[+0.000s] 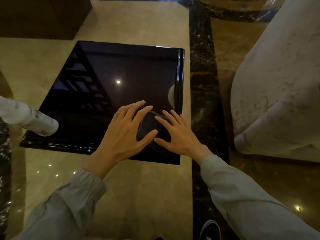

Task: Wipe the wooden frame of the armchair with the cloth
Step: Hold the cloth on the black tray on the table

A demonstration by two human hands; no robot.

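A dark cloth (150,126) lies bunched on the near right part of a glossy black square table (107,80). My left hand (127,130) rests flat on the cloth's left side, fingers spread. My right hand (178,133) lies on its right side, fingers spread too, pressing the cloth down. A pale upholstered armchair (277,84) stands to the right of the table; none of its wooden frame shows. Part of another pale armrest (29,118) juts in from the left over the table's near left corner.
Polished beige marble floor (135,196) with a dark marble band (204,84) runs between the table and the right armchair. A dark wooden panel (43,16) stands at the far left. My shoe (210,230) shows at the bottom.
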